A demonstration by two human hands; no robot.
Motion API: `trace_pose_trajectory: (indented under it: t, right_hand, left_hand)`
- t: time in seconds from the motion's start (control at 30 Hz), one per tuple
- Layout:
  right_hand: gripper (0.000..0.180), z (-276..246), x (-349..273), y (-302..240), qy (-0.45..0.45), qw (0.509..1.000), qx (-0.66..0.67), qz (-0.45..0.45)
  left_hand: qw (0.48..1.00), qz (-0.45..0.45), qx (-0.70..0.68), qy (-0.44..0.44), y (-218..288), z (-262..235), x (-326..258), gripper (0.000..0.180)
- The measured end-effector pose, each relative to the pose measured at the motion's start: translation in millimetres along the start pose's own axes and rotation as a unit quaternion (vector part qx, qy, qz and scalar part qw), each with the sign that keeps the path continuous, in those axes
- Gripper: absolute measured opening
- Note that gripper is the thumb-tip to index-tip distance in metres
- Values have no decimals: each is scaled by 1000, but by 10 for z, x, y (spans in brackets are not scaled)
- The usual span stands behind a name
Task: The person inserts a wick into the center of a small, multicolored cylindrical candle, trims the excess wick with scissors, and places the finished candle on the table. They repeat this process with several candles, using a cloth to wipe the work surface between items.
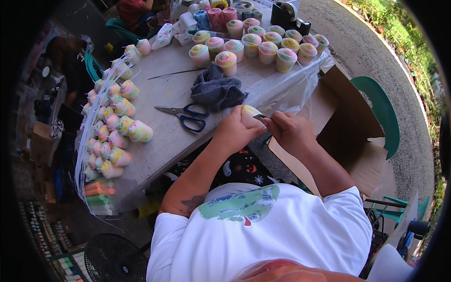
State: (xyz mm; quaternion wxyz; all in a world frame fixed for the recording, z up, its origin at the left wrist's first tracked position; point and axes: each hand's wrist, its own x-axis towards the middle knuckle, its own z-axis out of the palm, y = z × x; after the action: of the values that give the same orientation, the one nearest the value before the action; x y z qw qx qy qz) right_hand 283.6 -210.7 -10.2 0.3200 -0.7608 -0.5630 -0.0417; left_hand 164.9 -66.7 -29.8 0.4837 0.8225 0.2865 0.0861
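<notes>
My left hand (pixel 236 130) is closed around a pale candle (pixel 249 115) with a yellow patch, held over the table's near edge. My right hand (pixel 287 130) grips a small knife (pixel 260 116), its dark metal blade against the candle's side; most of its handle is hidden by my fingers. Just beyond my hands lies a crumpled dark grey cloth (pixel 217 88). Left of them, scissors (pixel 188 115) with dark blue handles rest on the table with blades pointing left.
Several multicoloured candles (pixel 141 131) with long white wicks lie along the table's (pixel 162 96) left side. Several filled cups (pixel 268 51) stand at the far right, near a tape dispenser (pixel 289 18). An open cardboard box (pixel 345 122) and green chair (pixel 378 113) are at right; a black fan (pixel 115 258) is lower left.
</notes>
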Motion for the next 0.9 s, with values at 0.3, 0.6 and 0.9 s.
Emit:
trace_pose_trajectory:
  t: [0.3, 0.6, 0.9]
  right_hand:
    - [28, 173, -1, 83, 6, 999, -42, -25]
    - [15, -46, 104, 305, -11, 998, 21, -59]
    - [15, -51, 87, 258, -22, 992, -20, -126]
  left_hand:
    - [998, 14, 67, 13, -44, 24, -1, 70]
    - [971, 217, -13, 96, -277, 58, -32, 65]
    - [934, 308, 98, 151, -190, -65, 10, 59]
